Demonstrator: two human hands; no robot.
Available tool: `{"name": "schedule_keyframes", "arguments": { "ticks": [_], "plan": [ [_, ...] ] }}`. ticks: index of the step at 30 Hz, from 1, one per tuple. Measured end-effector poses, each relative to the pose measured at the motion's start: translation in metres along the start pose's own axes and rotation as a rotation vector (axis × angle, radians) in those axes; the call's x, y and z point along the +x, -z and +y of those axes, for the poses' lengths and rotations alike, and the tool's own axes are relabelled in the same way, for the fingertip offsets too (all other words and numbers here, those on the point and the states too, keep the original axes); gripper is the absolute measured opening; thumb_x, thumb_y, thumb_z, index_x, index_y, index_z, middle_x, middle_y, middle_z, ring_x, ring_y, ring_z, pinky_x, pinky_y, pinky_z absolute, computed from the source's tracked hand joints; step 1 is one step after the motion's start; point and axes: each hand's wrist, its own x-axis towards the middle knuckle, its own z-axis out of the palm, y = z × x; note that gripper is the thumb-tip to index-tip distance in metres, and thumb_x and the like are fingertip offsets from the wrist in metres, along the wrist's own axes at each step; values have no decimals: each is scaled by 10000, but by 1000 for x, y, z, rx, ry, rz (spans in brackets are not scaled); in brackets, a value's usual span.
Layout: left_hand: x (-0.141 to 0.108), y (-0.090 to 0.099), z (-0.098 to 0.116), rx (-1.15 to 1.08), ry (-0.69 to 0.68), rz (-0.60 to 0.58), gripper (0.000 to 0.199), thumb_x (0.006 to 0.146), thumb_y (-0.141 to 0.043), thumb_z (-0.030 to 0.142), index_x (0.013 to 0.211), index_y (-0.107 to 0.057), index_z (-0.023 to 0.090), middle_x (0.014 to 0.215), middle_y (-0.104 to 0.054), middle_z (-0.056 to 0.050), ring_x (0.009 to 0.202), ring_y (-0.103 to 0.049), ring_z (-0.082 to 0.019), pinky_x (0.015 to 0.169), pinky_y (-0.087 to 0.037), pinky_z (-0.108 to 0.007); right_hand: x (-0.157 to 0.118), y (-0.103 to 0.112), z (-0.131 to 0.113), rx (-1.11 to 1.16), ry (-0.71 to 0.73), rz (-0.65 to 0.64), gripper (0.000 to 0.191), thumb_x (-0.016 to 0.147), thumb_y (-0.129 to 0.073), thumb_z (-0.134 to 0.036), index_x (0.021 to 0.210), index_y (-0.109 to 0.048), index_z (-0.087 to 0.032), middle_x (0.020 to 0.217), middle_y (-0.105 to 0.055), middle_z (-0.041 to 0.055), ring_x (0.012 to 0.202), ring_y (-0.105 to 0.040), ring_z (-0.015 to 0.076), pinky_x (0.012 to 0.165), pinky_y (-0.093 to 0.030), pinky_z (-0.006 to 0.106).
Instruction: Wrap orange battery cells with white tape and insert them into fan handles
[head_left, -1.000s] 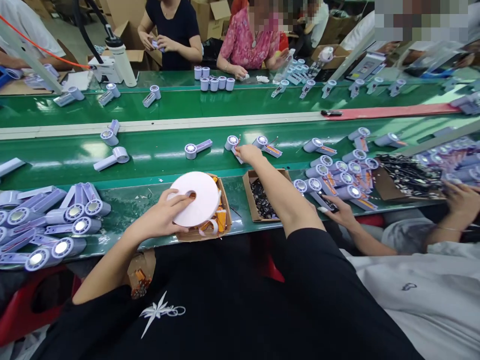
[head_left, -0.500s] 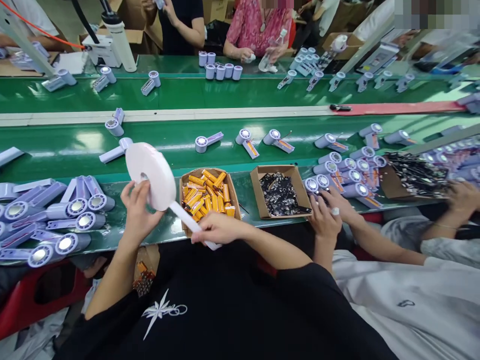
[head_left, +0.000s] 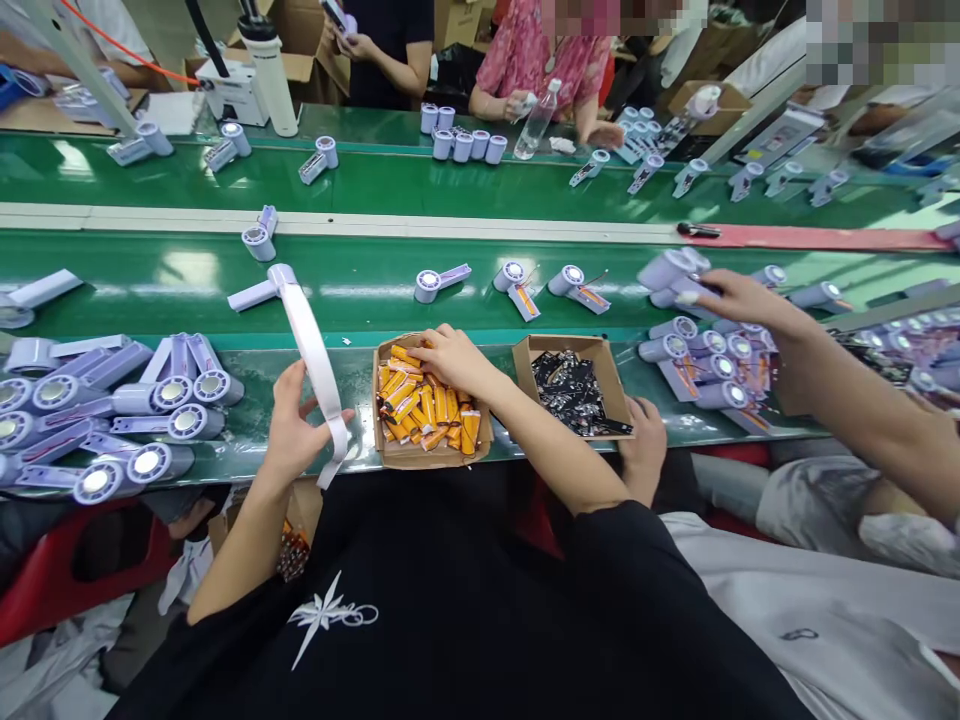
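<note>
My left hand (head_left: 292, 425) grips a roll of white tape (head_left: 313, 350), turned nearly edge-on to me. The tape's loose end hangs down beside my fingers. My right hand (head_left: 454, 360) is at the back of a cardboard box (head_left: 431, 460), its fingers curled closed on one of the orange-wrapped batteries (head_left: 427, 410) in it. Its fingertips are partly hidden among the batteries. Right of this stands a second box (head_left: 622, 395) with black circuit boards (head_left: 566, 385).
Lilac fan housings (head_left: 161, 460) are piled at the left. More housings (head_left: 709, 365) lie at the right, where a co-worker's hand (head_left: 739, 300) reaches over the green conveyor belt (head_left: 360, 265). A clear bottle (head_left: 538, 122) stands across the line.
My right hand has let go of the tape's loose end and moved to the batteries. The roll has turned edge-on in my left hand. A co-worker's arm has reached out over the belt.
</note>
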Motion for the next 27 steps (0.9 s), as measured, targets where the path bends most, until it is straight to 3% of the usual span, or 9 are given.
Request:
{"name": "schedule_keyframes", "arguments": {
  "ticks": [2, 6, 9, 13, 17, 21, 23, 25, 27],
  "plan": [
    [0, -3, 4, 43, -23, -38, 874, 920, -819, 429, 1674, -389, 333, 1607, -470, -158, 1496, -495, -372, 995, -662, -472, 7, -4, 8, 118, 22, 35, 327, 1068, -633, -269, 1350, -795, -231, 1431, -721, 162, 1264, -567, 332, 1051, -474, 488],
    [1, -4, 6, 301, -198, -38, 913, 884, -787, 286, 1695, -368, 312, 1535, -565, -152, 1464, -482, -400, 1209, -483, -622, 3, 2, 7, 619, 13, 299, 337, 1077, -604, -420, 1263, -785, -205, 1492, -724, 153, 1366, -645, 297, 1180, -499, 539],
    [-1, -5, 8, 435, -294, -16, 926, 859, -752, 194, 1701, -385, 306, 1468, -632, -147, 1429, -472, -418, 1242, -400, -650, -12, 17, -6, 995, -74, 449, 468, 991, -691, -638, 1174, -796, -221, 1304, -819, 116, 1141, -771, 250, 1013, -622, 441],
    [-4, -7, 15, 539, -340, -74, 854, 894, -695, 133, 1690, -462, 334, 1463, -681, -136, 1417, -430, -427, 1199, -410, -623, -34, 40, -28, 1002, -177, 583, 490, 864, -822, -698, 986, -859, -225, 820, -808, 21, 721, -717, 179, 677, -595, 320],
    [-3, -8, 22, 575, -431, -152, 854, 928, -637, 97, 1715, -439, 360, 1480, -706, -100, 1411, -431, -398, 1201, -410, -599, -44, 60, -42, 776, -124, 536, 394, 907, -826, -613, 932, -900, -227, 669, -746, -14, 587, -583, 133, 576, -474, 286],
    [0, -8, 27, 570, -426, -189, 840, 930, -631, 113, 1709, -458, 378, 1503, -706, -75, 1410, -435, -395, 1213, -413, -614, -47, 65, -44, 707, -138, 425, 326, 947, -806, -540, 918, -899, -229, 737, -804, -2, 637, -632, 138, 660, -537, 276],
    [1, -7, 30, 569, -408, -173, 837, 927, -637, 120, 1705, -467, 378, 1507, -706, -72, 1392, -432, -401, 1209, -421, -626, -49, 61, -42, 826, -163, 391, 296, 908, -849, -500, 1024, -892, -232, 885, -854, 18, 750, -730, 169, 753, -611, 293],
    [2, -8, 36, 591, -411, -144, 852, 930, -642, 123, 1713, -446, 397, 1495, -713, -61, 1356, -441, -399, 1245, -372, -669, -51, 52, -40, 1028, -182, 335, 432, 830, -918, -450, 1194, -848, -229, 1039, -870, 35, 900, -801, 212, 846, -664, 333],
    [2, -13, 43, 632, -411, -103, 867, 953, -638, 135, 1727, -397, 441, 1465, -729, -38, 1314, -456, -391, 1288, -255, -733, -51, 38, -44, 1238, -224, 323, 591, 757, -973, -422, 1277, -783, -217, 1066, -867, 40, 973, -824, 241, 885, -690, 369]
  ]
}}
